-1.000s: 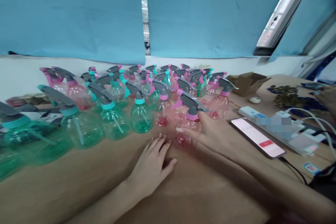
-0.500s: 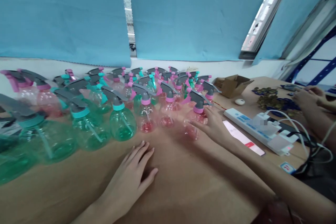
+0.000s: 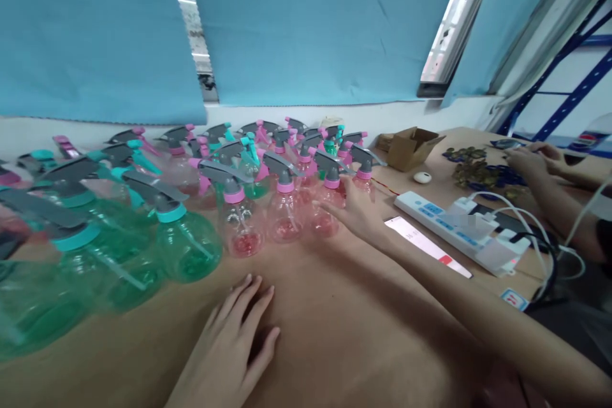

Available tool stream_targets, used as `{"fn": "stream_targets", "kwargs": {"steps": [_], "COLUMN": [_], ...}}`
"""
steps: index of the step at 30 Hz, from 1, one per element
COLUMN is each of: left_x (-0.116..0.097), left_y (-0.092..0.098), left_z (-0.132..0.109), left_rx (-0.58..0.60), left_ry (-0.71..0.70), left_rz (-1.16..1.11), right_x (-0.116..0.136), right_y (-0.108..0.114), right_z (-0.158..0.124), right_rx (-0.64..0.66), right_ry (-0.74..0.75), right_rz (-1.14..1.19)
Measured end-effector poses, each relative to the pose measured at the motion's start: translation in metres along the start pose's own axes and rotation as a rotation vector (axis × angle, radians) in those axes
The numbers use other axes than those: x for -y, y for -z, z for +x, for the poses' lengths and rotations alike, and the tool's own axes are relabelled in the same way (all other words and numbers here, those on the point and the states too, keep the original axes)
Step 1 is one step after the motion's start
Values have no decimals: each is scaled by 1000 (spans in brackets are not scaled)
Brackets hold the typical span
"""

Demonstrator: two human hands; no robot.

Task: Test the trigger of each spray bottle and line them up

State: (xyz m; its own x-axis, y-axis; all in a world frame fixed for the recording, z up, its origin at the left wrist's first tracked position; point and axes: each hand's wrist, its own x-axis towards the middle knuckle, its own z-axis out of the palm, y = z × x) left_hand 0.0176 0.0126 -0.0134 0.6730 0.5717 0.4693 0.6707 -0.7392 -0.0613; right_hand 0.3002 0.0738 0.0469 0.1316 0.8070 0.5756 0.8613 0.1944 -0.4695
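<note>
Head view: clear pink, round-bodied plastic spray bottle (image 3: 324, 223) with grey trigger head (image 3: 329, 169) and pink collar (image 3: 331, 183) stands upright on the brown table (image 3: 306, 325), left of the long white power strip (image 3: 442, 223), which is the landmark here.

Handling, my guess: light, since only a shallow darker patch, maybe liquid, shows at the base. Thin wall probably flexes if squeezed; smooth curve could slip. Best hold is around the widest part of the body or just under the collar, clear of the trigger lever.

Right hand (image 3: 362, 211) is at the bottle, left of the strip. Bottle sits to the left of the palm, thumb (image 3: 335, 211) across its front, other fingers on its right and far side, partly hidden. Grip is part curled; can't tell if it's clamped or just resting against the plastic.

Left hand (image 3: 229, 338) is left of the strip and nearer the wearer, palm down on the table, fingers loosely spread, holding nothing. Bottle is well apart from that grip, beyond and to its right.

Smartphone with lit screen (image 3: 423, 243) lies along the strip's left side; small brown cardboard box (image 3: 408, 152) sits beyond it.
</note>
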Motion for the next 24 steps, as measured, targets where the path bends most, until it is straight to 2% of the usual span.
{"fn": "stream_targets", "kwargs": {"steps": [9,16,20,24], "left_x": [-33,-45,-46,-49], "left_y": [-13,-21,-23,-26], "left_z": [48,78,81,86], "left_rx": [154,147,155,147], "left_ry": [-23,-16,-3,7], "left_rz": [-190,-251,-239,-243], "right_x": [-4,-3,-1,-2], "right_y": [-15,-16,-8,12], "right_z": [11,9,3,-9], "right_rx": [-18,-25,-37,-15], "right_ry": [-19,20,31,28], "right_rz": [54,113,179,238]}}
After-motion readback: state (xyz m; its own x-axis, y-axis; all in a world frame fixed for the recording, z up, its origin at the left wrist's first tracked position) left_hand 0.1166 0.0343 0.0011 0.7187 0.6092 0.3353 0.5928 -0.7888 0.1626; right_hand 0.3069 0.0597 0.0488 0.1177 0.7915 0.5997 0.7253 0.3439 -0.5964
